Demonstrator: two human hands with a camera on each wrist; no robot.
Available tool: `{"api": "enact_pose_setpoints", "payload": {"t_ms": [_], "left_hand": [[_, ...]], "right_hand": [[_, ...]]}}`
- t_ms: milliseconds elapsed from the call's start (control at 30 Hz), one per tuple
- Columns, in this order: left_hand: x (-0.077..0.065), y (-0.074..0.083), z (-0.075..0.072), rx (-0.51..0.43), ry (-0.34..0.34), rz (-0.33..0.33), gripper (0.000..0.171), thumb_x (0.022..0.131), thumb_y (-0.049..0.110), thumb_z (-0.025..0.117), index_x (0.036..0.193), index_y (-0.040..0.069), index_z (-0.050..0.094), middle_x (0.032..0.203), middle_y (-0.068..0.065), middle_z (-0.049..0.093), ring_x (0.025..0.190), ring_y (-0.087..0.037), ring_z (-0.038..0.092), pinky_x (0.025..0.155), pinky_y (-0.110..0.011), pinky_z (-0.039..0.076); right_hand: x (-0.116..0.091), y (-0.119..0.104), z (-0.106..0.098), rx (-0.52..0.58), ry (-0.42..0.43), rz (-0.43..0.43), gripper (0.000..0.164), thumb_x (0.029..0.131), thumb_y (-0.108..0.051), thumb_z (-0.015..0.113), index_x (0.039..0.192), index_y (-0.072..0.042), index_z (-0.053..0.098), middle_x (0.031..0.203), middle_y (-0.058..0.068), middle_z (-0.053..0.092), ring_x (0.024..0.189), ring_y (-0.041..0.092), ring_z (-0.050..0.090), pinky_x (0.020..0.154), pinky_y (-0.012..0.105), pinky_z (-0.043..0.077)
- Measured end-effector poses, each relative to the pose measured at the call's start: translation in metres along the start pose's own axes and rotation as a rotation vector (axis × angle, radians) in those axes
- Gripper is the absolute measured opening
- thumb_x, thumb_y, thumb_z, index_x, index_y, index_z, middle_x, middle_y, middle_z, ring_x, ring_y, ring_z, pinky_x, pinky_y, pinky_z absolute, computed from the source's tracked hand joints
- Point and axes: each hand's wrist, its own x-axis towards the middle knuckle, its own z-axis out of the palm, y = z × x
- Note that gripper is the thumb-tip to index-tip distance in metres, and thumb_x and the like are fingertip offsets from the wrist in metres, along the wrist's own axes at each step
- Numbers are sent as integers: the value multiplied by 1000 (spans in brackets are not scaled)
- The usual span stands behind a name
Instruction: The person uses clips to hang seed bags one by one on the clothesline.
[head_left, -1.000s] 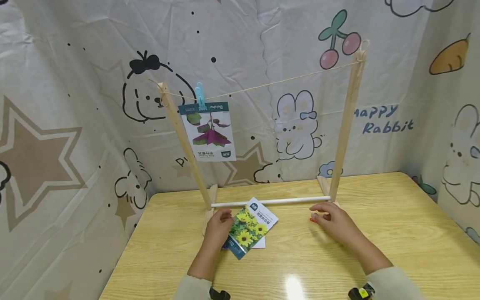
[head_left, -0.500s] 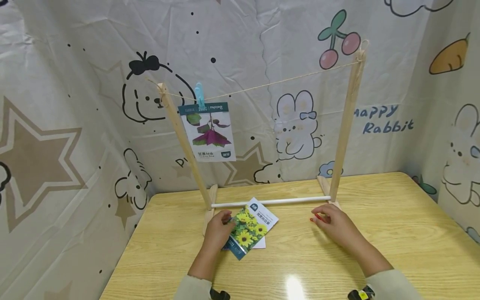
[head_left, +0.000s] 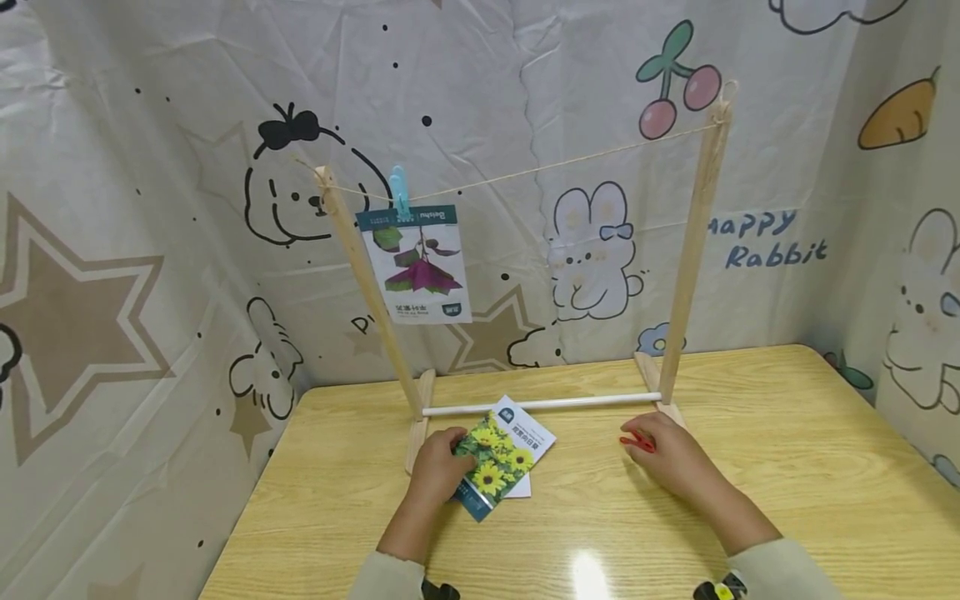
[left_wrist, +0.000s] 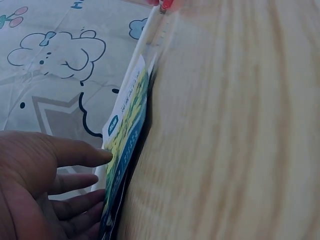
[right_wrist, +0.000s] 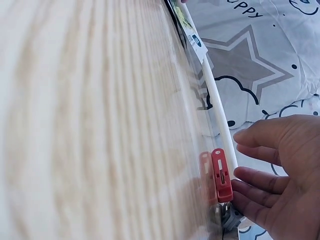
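Observation:
A seed packet with yellow flowers (head_left: 495, 457) lies tilted on the table, over another packet whose white corner (head_left: 521, 487) shows. My left hand (head_left: 438, 462) is at its left edge, thumb reaching over the printed face and the other fingers loosely bent beside the edge. A red clothespin (head_left: 639, 442) lies on the table at the fingertips of my right hand (head_left: 673, 450). In the right wrist view, thumb and fingers stand apart beside the red clothespin (right_wrist: 221, 176), not closed round it. Near it is a small grey thing (right_wrist: 230, 217), partly hidden.
A wooden frame stands behind, with a left post (head_left: 367, 283), a right post (head_left: 693, 258) and a white rod (head_left: 592, 402) low between them. From its string (head_left: 540, 169), a light-blue clothespin (head_left: 400, 196) holds a packet with purple leaves (head_left: 422, 271). Printed cloth (head_left: 480, 100) hangs behind.
My left hand has edged right, its thumb now farther over the flower packet. The right hand has shifted slightly right, and more of the red clothespin shows beside its fingers.

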Motion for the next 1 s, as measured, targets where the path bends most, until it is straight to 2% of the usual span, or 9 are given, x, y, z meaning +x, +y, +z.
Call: {"api": "enact_pose_setpoints", "payload": {"t_ms": [167, 400, 667, 800, 1000], "left_hand": [[-3, 1, 0, 71, 8, 63, 45, 83, 9, 77, 124, -3, 66, 118, -20, 66, 106, -33, 63, 93, -51, 52], [-5, 0, 1, 118, 2, 88, 47, 81, 10, 80, 125, -1, 67, 120, -20, 65, 108, -35, 60, 92, -52, 51], [-4, 0, 0, 91, -18, 84, 50, 79, 6, 81, 126, -1, 66, 120, -21, 62, 106, -33, 59, 92, -52, 51], [-2, -2, -2, 78, -40, 88, 47, 80, 6, 81, 124, -1, 66, 110, -17, 64, 99, -28, 60, 87, -48, 52], [-2, -3, -3, 52, -76, 73, 39, 79, 3, 78, 116, 2, 67, 96, -9, 65, 86, -19, 56, 79, -39, 49]], "right_hand": [[-1, 0, 1, -15, -5, -2, 28, 89, -8, 74, 116, -3, 71, 118, 17, 66, 110, 35, 64, 95, 54, 52], [0, 0, 3, -16, -12, 6, 27, 89, -7, 74, 115, -3, 71, 116, 15, 67, 108, 33, 65, 93, 52, 52], [1, 0, 3, -30, -23, 10, 34, 88, -6, 74, 121, 1, 68, 112, 15, 66, 103, 29, 67, 90, 49, 54], [0, 1, 3, -24, -47, 26, 37, 88, -6, 74, 123, 1, 66, 109, 13, 66, 97, 23, 66, 86, 44, 55], [-1, 1, 4, -32, -77, 29, 37, 88, -7, 76, 123, 0, 67, 110, 12, 66, 97, 22, 66, 84, 42, 56]]}}
